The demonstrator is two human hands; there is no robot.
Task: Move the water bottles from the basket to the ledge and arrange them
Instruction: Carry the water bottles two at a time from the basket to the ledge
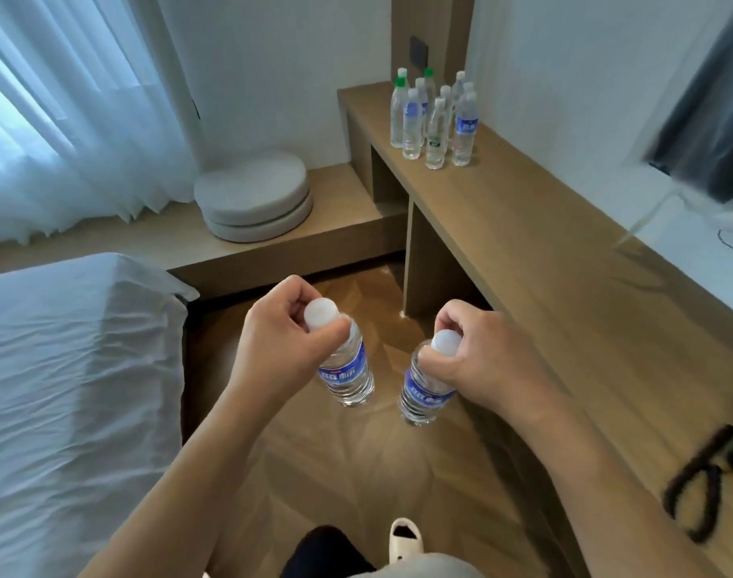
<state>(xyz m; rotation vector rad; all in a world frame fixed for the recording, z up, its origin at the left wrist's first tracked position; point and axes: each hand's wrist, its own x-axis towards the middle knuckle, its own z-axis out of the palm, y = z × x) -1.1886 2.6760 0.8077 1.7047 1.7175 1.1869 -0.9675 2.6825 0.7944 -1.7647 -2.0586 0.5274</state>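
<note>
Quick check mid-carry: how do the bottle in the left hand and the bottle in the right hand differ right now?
The clear plastic bottle in the left hand is held higher; the clear plastic bottle in the right hand hangs lower and nearer the wooden ledge. Their bases tilt toward each other. Both have white caps and blue labels, each gripped at the neck, by the left hand and right hand, over the floor.

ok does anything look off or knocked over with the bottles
Nothing stands out. The bottles on the ledge stand upright in a tight cluster at its far end, none tipped or spilled. The left hand and right hand each hold one capped bottle by its neck, above the floor.
</note>
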